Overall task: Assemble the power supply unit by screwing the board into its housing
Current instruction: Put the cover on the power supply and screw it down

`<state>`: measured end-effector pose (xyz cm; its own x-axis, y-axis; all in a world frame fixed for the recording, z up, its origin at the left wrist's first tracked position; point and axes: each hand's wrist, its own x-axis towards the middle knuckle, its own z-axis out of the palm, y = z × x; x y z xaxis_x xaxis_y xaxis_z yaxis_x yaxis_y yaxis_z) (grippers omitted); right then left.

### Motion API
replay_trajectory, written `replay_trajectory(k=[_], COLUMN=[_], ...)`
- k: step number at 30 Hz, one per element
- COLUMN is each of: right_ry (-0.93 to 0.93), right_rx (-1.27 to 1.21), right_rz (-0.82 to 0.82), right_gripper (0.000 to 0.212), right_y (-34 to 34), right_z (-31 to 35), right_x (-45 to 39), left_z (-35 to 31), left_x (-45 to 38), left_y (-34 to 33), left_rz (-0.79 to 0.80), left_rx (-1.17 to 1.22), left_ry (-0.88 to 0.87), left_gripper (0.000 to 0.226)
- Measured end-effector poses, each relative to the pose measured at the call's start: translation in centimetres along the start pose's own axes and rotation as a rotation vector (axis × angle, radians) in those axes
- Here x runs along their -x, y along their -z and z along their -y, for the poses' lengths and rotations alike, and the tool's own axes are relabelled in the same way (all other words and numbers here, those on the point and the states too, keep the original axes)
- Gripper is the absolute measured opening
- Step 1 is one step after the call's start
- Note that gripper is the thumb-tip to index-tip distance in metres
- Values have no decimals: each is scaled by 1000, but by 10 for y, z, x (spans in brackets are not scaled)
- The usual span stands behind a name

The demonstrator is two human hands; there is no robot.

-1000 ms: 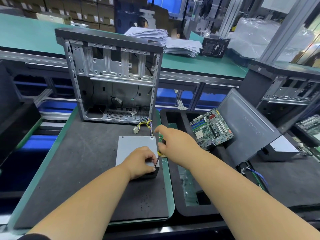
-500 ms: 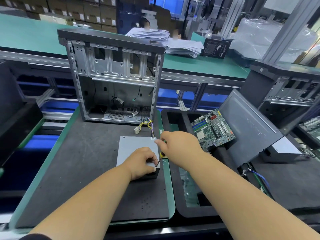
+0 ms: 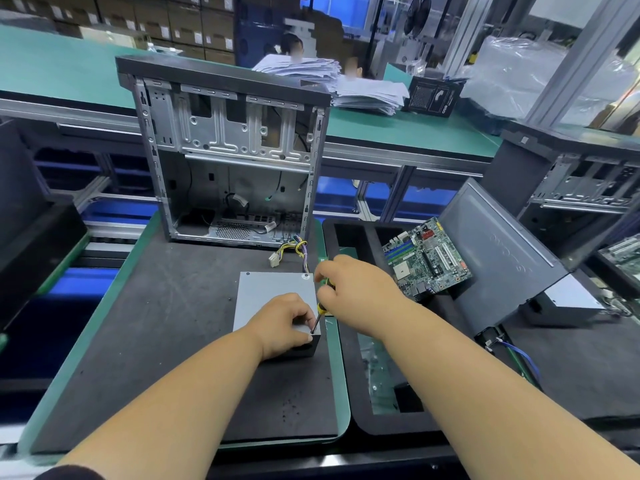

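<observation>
A grey metal power supply unit (image 3: pixel 270 292) lies flat on the black mat, its yellow and purple cable bundle (image 3: pixel 294 251) trailing toward the case. My left hand (image 3: pixel 282 323) rests on its near right corner, fingers curled over the edge, holding it down. My right hand (image 3: pixel 356 289) grips a screwdriver (image 3: pixel 320 315) with a yellow and green handle. The shaft slants down to the left, and its tip meets the unit's top near the right corner, beside my left fingers. Any screw under the tip is hidden.
An open computer case (image 3: pixel 228 157) stands upright behind the unit. To the right, a black foam tray (image 3: pixel 349 341) holds a green motherboard (image 3: pixel 427 259) and a leaning grey side panel (image 3: pixel 498 251). Another power supply (image 3: pixel 568 303) lies far right. People sit beyond the green bench (image 3: pixel 415 129).
My right hand has lowered and tilted the screwdriver so its tip now sits at the unit's corner by my left fingers. The left hand has stayed in place.
</observation>
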<state>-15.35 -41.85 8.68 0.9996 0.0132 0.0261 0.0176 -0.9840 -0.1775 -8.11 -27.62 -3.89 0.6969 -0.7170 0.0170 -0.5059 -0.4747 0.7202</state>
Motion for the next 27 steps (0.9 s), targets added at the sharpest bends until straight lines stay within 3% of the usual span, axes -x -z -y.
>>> replay_trajectory(k=[4, 7, 13, 15, 18, 27], right_ry=[17, -23, 13, 13, -35, 24], right_rx=[49, 121, -39, 41, 123, -37], right_rz=[-21, -37, 6, -19, -24, 99], right_gripper=[26, 35, 29, 26, 39, 12], right_y=[2, -2, 2, 2, -1, 6], right_z=[-2, -3, -2, -1, -1, 7], right_x=[-1, 0, 1, 1, 3, 1], left_z=[1, 1, 1, 1, 1, 4], left_x=[0, 0, 0, 0, 0, -1], left_y=[0, 0, 0, 0, 0, -2], left_rz=[3, 14, 10, 13, 15, 5], left_rx=[-5, -11, -6, -8, -12, -7], left_ry=[5, -2, 8, 7, 7, 20], left_gripper=[30, 32, 26, 25, 25, 27])
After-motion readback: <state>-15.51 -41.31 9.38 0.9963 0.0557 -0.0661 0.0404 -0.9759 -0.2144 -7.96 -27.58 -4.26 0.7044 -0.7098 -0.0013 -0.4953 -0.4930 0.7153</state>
